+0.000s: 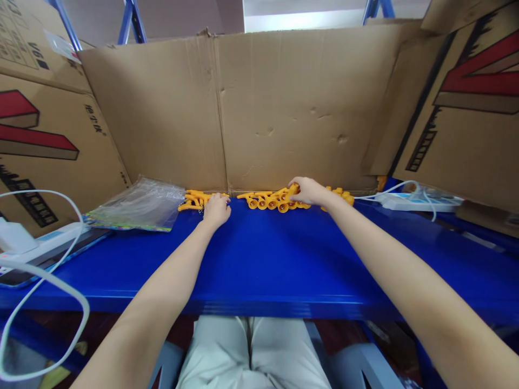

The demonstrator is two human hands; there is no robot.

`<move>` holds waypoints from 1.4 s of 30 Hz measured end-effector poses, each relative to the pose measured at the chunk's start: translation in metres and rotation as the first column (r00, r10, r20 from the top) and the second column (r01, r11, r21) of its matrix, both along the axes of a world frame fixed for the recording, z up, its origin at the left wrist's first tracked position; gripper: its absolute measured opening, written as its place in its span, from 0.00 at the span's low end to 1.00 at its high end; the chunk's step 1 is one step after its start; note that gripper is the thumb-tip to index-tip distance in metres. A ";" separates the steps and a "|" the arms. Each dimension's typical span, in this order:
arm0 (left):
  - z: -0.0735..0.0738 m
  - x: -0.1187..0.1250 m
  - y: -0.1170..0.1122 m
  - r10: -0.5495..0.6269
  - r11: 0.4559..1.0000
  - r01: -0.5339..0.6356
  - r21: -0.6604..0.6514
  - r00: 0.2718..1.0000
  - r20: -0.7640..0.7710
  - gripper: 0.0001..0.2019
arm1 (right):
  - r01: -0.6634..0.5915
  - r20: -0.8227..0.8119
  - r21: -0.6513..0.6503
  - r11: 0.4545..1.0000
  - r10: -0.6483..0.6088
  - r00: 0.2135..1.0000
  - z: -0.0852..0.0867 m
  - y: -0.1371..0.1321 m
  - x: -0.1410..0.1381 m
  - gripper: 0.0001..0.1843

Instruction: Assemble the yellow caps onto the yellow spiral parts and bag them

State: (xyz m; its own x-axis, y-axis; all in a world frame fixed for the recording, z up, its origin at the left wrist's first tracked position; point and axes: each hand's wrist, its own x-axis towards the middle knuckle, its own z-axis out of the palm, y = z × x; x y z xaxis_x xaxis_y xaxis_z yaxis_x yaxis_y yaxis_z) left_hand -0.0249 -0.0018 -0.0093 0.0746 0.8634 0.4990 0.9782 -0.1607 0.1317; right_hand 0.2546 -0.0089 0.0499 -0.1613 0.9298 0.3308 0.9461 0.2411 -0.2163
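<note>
Small yellow-orange plastic pieces with round cup-like ends, a bit like little horns, lie in a row (267,203) along the back of the blue table. My right hand (308,190) is at this row's right part, with thumb and fingers closed around one orange horn-shaped piece (293,190) that stands tilted above the others. At the left, my left hand (217,209) rests against a second group of orange pieces (195,199), thinner and stick-like from here. Its fingers are curled, and what they hold is hidden. Further right, another orange cluster (343,195) sits partly behind my right wrist.
A cardboard wall (300,108) closes off the back of the blue table (259,259). Clear plastic bags (140,202) lie left. White power strips stand on both sides, one at right (417,202), with a loose white cable (79,297) looping at the left front.
</note>
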 end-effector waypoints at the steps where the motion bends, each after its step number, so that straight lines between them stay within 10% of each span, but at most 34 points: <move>1: -0.001 -0.003 0.001 0.041 0.999 -0.041 -0.001 0.999 0.004 0.17 | -0.017 0.013 -0.023 1.000 0.018 1.000 -0.005 -0.003 -0.006 0.23; 13: -0.009 -0.012 0.003 0.197 0.966 -0.194 -0.173 0.980 -0.005 0.22 | -0.233 -0.209 -0.146 0.961 0.200 0.957 -0.063 -0.004 -0.024 0.11; 31: -0.009 -0.024 0.014 0.283 0.958 -0.266 -0.108 0.939 0.195 0.17 | -0.256 -0.141 -0.092 0.962 0.242 0.960 -0.064 -0.005 -0.025 0.11; 42: -0.005 -0.027 0.018 0.107 0.972 -0.192 0.133 0.871 0.479 0.23 | -0.283 -0.141 -0.075 0.956 0.270 0.952 -0.066 -0.003 -0.024 0.13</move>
State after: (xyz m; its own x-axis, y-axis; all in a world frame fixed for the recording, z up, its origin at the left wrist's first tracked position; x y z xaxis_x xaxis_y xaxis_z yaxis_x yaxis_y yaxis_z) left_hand -0.0519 0.0161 -0.0138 -0.3260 0.7440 0.5832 0.8237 -0.0793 0.5615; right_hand 0.2311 -0.0117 -0.0163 -0.3786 0.8825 0.2791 0.8080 0.4622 -0.3654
